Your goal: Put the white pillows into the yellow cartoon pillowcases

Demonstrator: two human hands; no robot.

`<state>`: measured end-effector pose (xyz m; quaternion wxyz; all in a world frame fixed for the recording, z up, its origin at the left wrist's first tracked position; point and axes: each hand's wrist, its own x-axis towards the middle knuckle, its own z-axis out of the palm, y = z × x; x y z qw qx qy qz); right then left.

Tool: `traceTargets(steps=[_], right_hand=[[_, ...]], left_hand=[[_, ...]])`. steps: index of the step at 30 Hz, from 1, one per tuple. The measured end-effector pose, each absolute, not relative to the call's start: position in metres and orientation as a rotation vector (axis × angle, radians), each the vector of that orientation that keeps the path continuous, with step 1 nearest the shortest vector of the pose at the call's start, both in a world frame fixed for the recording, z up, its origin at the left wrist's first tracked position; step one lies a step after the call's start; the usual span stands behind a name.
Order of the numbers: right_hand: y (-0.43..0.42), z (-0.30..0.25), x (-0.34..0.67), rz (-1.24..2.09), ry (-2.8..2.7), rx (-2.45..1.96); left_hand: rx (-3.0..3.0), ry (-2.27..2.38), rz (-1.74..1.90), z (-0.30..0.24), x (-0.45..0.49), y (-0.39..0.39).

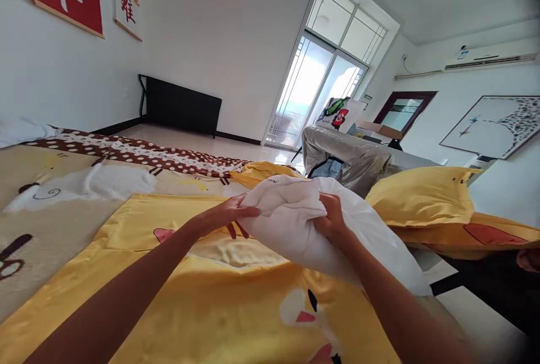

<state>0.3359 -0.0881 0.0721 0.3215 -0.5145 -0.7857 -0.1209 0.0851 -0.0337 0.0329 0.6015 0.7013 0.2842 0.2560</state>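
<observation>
The white pillow (291,234) is up in both hands, over the near part of the bed, its bulk trailing to the right past the right forearm. The left hand (237,215) has the pillow's left edge, thumb laid along the top, the other fingers partly spread and dangling lower down. The right hand (331,216) is curled closed on a bunched fold at the pillow's top. Between the two, the white fabric puckers into creases.

Just below lies a yellow cover (228,308), flat, printed with pink and black shapes. A long slit gapes across it, showing paler cloth (236,248) inside; the pillow hangs partly over this opening. Left of the cover spreads a beige blanket (84,184) with animal pictures, and beyond that a brown dotted strip (139,153).

Off to the right I see a plump yellow pillow (417,195). Behind it stands a table (354,147) wrapped in grey plastic, a printed bag (340,113) on top. Farther back are a glass door (312,82) and, against the wall, a black board (181,102).
</observation>
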Motion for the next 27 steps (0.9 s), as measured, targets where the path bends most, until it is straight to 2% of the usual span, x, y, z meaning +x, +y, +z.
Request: traceTargets(steps=[8,14,17,20,24,27], right_hand=[[-0.115,0.106,0.333,-0.516,-1.884,-1.255],[-0.114,0.119,0.304,-0.562,-2.091,-1.257],[-0.099,0.104,0.293,-0.491,-2.298,-1.436],[-0.077,0.074,0.289,-0.434,-2.392,-1.569],[-0.049,0.029,0.285,-0.271,-2.402,-1.616],[-0.036,0.009,0.281,-0.164,-2.435,-1.617]], left_hand=[[1.227,0.717,0.913,0.053,0.117,-0.047],[1.077,0.57,0.84,0.013,0.1,-0.03],[1.335,0.599,0.664,-0.022,0.088,-0.019],[1.715,0.898,0.574,-0.043,0.074,-0.011],[1.861,1.183,0.616,-0.048,0.05,-0.01],[2.006,1.339,0.517,-0.049,0.033,-0.016]])
